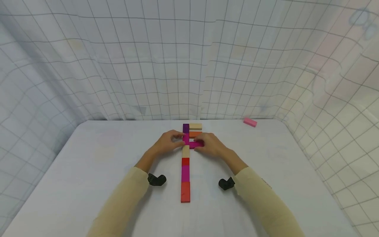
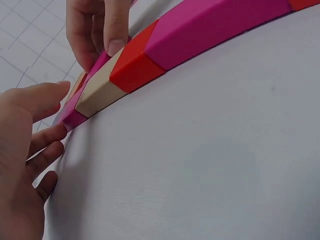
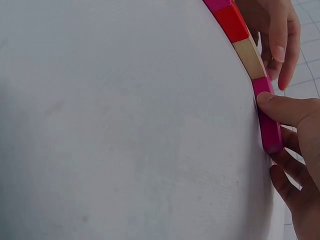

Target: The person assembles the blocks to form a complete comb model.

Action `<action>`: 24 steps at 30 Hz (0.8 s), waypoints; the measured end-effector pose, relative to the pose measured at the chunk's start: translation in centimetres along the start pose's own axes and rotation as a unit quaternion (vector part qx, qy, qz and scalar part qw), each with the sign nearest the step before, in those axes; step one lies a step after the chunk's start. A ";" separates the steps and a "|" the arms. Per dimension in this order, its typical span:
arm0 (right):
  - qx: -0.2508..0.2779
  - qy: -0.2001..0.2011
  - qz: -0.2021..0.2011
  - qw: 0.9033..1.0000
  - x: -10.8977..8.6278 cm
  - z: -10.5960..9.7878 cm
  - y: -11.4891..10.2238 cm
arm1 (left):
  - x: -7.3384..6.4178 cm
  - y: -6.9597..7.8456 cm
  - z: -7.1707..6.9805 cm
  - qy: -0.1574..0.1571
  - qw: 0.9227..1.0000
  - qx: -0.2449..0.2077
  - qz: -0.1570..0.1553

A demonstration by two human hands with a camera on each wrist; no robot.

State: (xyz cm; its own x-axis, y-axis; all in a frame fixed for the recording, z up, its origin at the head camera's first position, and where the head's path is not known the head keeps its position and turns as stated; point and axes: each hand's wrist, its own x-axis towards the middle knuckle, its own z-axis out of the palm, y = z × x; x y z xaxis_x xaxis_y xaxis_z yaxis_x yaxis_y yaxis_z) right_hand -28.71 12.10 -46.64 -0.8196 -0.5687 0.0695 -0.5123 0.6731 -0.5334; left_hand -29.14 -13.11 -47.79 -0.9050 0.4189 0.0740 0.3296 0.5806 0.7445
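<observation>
A column of wooden blocks runs away from the person along the table's middle: orange-red, magenta, red, beige, magenta and dark purple. The right hand pinches a darker magenta block between thumb and fingers, its end against the column's right side. At the column's left, the left hand has its fingertips at the far magenta block, thumb and fingers spread apart. Beyond the right hand, an orange block and a beige block lie crosswise beside the column.
A pink block lies alone near the back right edge of the white table. Grid-patterned white curtains hang behind it and on both sides. Black wrist devices sit at both sleeves.
</observation>
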 end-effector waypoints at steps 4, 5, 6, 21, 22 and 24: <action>-0.007 0.003 -0.013 1.000 0.0 -0.1 0.1 | -0.6 -0.1 0.4 -0.012 1.000 0.012 0.024; -0.010 0.004 -0.016 1.000 0.0 -0.1 0.2 | -0.7 -0.1 0.4 -0.011 0.999 0.012 0.028; -0.011 0.006 -0.021 1.000 0.0 0.0 0.2 | -0.8 0.0 0.5 -0.012 0.999 0.013 0.031; -0.014 -0.008 0.005 1.000 -0.4 -1.2 0.2 | -1.6 0.5 0.5 -0.014 0.999 0.014 0.030; -0.011 -0.008 0.013 1.000 -0.5 -1.6 0.3 | -1.6 0.6 0.5 -0.016 1.000 0.012 0.024; -0.008 -0.007 0.019 1.000 -0.7 -2.5 0.5 | -1.8 0.6 0.4 -0.018 1.000 0.013 0.020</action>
State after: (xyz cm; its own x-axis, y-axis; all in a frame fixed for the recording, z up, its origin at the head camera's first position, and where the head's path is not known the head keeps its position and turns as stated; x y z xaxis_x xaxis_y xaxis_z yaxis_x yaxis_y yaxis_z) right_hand -29.09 14.01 -44.86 -0.8345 -0.5497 0.0373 -0.4852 0.7012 -0.5225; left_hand -27.24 -13.24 -47.75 -0.8812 0.4660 0.0788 0.3723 0.5816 0.7233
